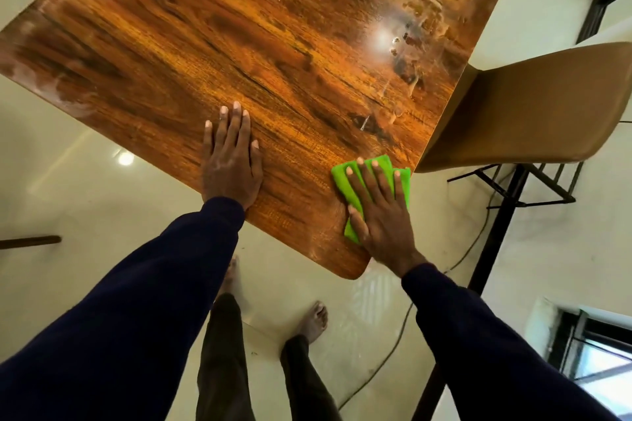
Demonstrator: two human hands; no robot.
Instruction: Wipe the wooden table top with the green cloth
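Observation:
The wooden table top (239, 44) fills the upper half of the head view, glossy, with wet smears and droplets towards its far right side. The green cloth (342, 176) lies folded near the table's near right corner. My right hand (379, 212) presses flat on the cloth with straight, spread fingers, covering most of it. My left hand (231, 161) rests flat on the bare wood near the front edge, fingers straight, apart from the cloth.
A tan chair (533, 113) with a black metal frame stands against the table's right edge. A cable (472, 249) runs across the pale glossy floor below. My legs and bare feet stand beneath the near corner. A dark rod lies at the far left.

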